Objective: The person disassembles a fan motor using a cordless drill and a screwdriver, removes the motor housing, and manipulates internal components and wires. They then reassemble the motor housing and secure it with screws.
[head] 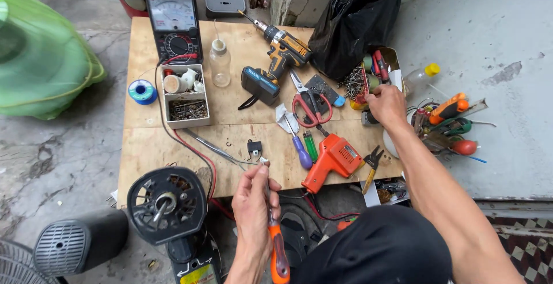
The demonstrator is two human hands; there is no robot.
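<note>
Left grip: left hand (252, 200) closed around an orange-handled screwdriver (277, 243), shaft pointing up to the near edge of the wooden board (173, 140).
Right grip: right hand (386, 104) reaches into the tin of small parts (374, 71) at the board's right edge; fingers curled, cannot tell whether anything is held.
Screwdriver tip: just beside a small black part (254, 146) on the board.
Near left hand: black fan motor housing (166, 203), left of it, at the board's front edge.
Mid-board: orange soldering gun (333, 158), red-handled scissors (311, 106), cordless drill (275, 59).
Rear left: analog multimeter (173, 23).
</note>
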